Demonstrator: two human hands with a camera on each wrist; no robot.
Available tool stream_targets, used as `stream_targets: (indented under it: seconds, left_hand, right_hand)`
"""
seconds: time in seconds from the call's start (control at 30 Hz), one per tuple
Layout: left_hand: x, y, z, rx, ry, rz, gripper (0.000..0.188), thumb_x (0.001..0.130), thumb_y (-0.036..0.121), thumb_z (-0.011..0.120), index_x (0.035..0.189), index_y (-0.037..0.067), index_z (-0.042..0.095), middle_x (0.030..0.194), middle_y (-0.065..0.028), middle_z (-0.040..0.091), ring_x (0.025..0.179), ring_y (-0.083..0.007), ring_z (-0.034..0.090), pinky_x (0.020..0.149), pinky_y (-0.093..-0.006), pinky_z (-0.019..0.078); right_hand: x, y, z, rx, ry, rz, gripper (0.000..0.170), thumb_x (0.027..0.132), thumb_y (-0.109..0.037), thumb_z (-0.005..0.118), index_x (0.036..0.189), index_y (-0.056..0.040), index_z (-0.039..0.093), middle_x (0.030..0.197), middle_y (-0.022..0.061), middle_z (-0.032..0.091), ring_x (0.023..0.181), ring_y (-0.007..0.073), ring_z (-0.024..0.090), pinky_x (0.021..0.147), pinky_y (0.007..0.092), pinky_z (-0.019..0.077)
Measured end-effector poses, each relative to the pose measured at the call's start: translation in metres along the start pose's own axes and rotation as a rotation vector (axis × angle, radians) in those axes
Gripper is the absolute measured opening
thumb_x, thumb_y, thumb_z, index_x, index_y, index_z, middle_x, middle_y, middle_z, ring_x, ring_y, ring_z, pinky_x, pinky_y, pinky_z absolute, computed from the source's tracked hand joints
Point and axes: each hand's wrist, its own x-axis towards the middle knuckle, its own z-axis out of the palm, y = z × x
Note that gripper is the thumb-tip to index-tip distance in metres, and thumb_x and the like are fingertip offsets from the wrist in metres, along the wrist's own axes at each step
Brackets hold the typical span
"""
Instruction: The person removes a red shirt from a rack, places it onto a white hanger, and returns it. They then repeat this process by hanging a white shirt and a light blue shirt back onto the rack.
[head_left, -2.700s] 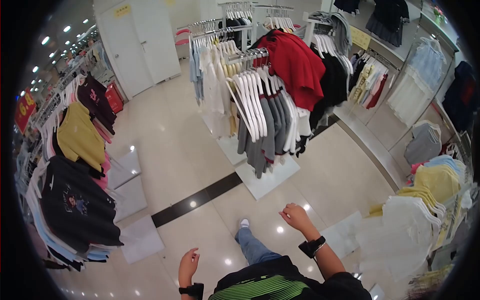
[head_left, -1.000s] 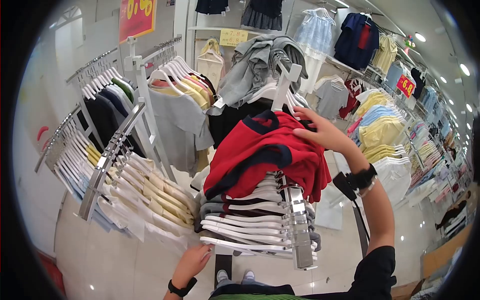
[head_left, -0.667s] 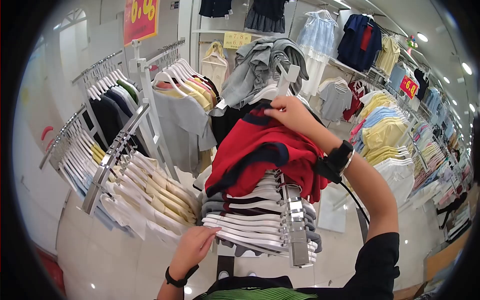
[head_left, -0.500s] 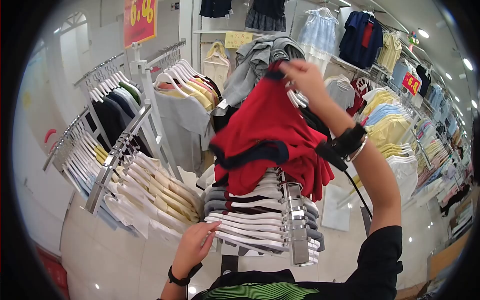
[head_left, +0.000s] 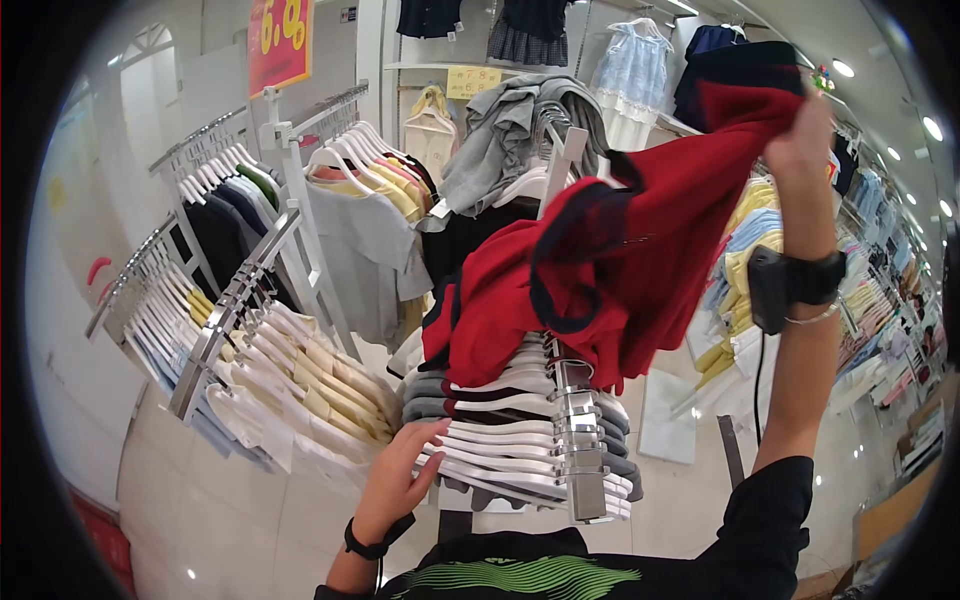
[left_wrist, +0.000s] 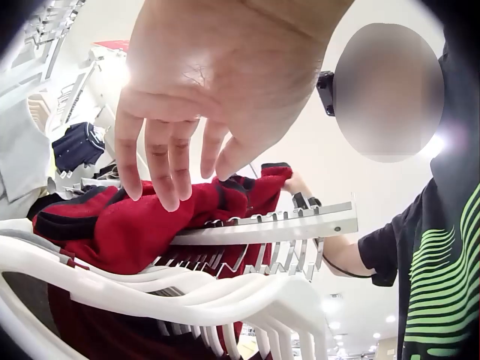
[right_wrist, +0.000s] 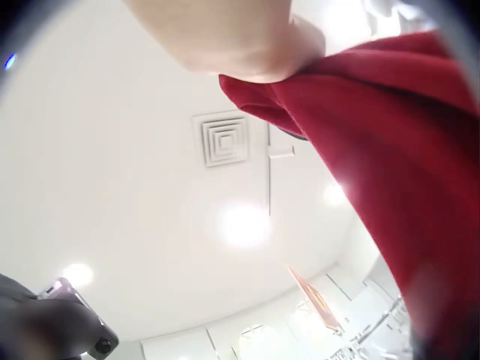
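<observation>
A red top with navy trim [head_left: 640,250] lies draped over the rail [head_left: 580,420] of a clothes rack, one end pulled up to the right. My right hand [head_left: 803,135], blurred by motion, grips that raised end; the right wrist view has the red cloth [right_wrist: 390,150] hanging from the fingers. Low at the left, my left hand [head_left: 395,485] is by the ends of the white hangers [head_left: 500,440], its fingers loosely extended. In the left wrist view those fingers [left_wrist: 157,161] hang relaxed above the hangers, holding nothing. Grey and maroon clothes hang under the hangers.
Left of the red top, another rail [head_left: 235,310] holds cream and yellow shirts. Grey clothes [head_left: 525,140] are heaped over a white post behind. Racks of yellow and blue clothes line the right side. A red price sign [head_left: 280,45] stands at upper left.
From standing back from the rack, the person has come up to it. My right hand has taken hold of the red top and pulled its end up and right. The left hand stays by the hangers.
</observation>
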Motion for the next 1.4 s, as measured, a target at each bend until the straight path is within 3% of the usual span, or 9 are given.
stream_targets:
  seconds: [0.27,0.63,0.87,0.9,0.93,1.1,1.33,1.37,1.4]
  left_hand:
    - [0.003,0.006,0.014,-0.055,-0.081,0.031,0.038,0.078,-0.003,0.056,0.116,0.002,0.053,0.091,-0.0108,0.061,0.082,-0.0239,0.059,0.076,-0.0321,0.0451]
    - [-0.033,0.020,0.033,-0.200,-0.314,0.369,0.032,0.069,0.009,0.069,0.100,0.010,0.065,0.080,-0.0043,0.063,0.067,-0.0240,0.058,0.059,-0.0333,0.0448]
    - [-0.080,0.057,0.121,-0.663,-0.670,0.369,0.098,0.069,0.048,0.072,0.134,-0.005,0.022,0.126,-0.0261,0.037,0.110,-0.0422,0.045,0.093,-0.0416,0.0407]
    - [-0.096,0.058,0.130,-0.558,-0.727,0.290,0.102,0.065,0.049,0.075,0.134,-0.005,0.022,0.120,-0.0284,0.040,0.106,-0.0435,0.048,0.091,-0.0404,0.0420]
    - [-0.093,0.072,0.127,-0.383,-0.963,0.146,0.098,0.066,0.041,0.077,0.133,-0.004,0.023,0.119,-0.0284,0.042,0.104,-0.0416,0.050,0.087,-0.0398,0.0440]
    - [-0.132,0.077,0.157,-0.412,-0.568,-0.089,0.100,0.066,0.034,0.079,0.133,-0.009,0.018,0.112,-0.0266,0.049,0.101,-0.0358,0.056,0.086,-0.0358,0.0464]
    - [-0.172,0.055,0.174,-0.347,-0.036,-0.020,0.084,0.069,0.002,0.068,0.134,-0.001,0.015,0.107,-0.0211,0.051,0.088,-0.0240,0.059,0.067,-0.0298,0.0483]
    - [-0.172,0.055,0.171,-0.405,0.063,-0.013,0.075,0.070,-0.001,0.066,0.132,0.000,0.023,0.104,-0.0185,0.053,0.085,-0.0216,0.059,0.067,-0.0286,0.0479]
    - [-0.171,0.056,0.167,-0.464,0.156,-0.007,0.066,0.072,-0.004,0.064,0.129,0.001,0.031,0.102,-0.0160,0.056,0.082,-0.0192,0.059,0.066,-0.0274,0.0476]
  right_hand:
    - [-0.035,-0.105,-0.035,-0.061,0.165,-0.362,0.028,0.090,-0.016,0.042,0.109,-0.0016,0.057,0.103,0.0149,0.063,0.094,0.0268,0.062,0.085,0.0365,0.0510]
    - [-0.256,-0.090,-0.089,-0.458,0.314,-0.244,0.029,0.091,-0.030,0.043,0.099,-0.0056,0.056,0.088,0.0108,0.062,0.079,0.0228,0.060,0.071,0.0338,0.0493]
    - [-0.287,-0.115,-0.132,-0.706,0.399,-0.101,0.033,0.092,-0.039,0.043,0.093,-0.0084,0.055,0.078,0.0079,0.061,0.069,0.0200,0.058,0.062,0.0319,0.0482]
    - [-0.289,-0.111,-0.143,-0.503,0.132,0.106,0.038,0.093,-0.034,0.045,0.118,-0.0049,0.047,0.081,0.0009,0.053,0.068,0.0095,0.054,0.063,0.0229,0.0467]
    - [-0.293,-0.098,-0.121,-0.734,0.272,0.145,0.035,0.093,-0.045,0.040,0.085,-0.0117,0.033,0.059,0.0013,0.037,0.059,0.0136,0.045,0.055,0.0288,0.0437]
    - [-0.330,-0.110,-0.156,-0.357,-0.081,0.253,0.024,0.097,-0.031,0.036,0.081,-0.0147,0.030,0.063,-0.0017,0.042,0.055,0.0084,0.047,0.051,0.0234,0.0406]
    - [-0.353,-0.122,-0.194,-0.024,0.057,0.256,0.017,0.096,-0.030,0.036,0.091,-0.0148,0.040,0.065,-0.0015,0.048,0.059,0.0100,0.052,0.053,0.0251,0.0437]
    - [-0.355,-0.120,-0.212,-0.541,0.023,0.068,0.017,0.097,-0.029,0.035,0.096,-0.0137,0.043,0.070,-0.0009,0.055,0.065,0.0118,0.058,0.056,0.0271,0.0471]
    - [-0.353,-0.121,-0.222,0.022,-0.046,0.136,0.024,0.097,-0.027,0.034,0.107,-0.0089,0.047,0.083,0.0042,0.060,0.074,0.0172,0.062,0.065,0.0323,0.0525]
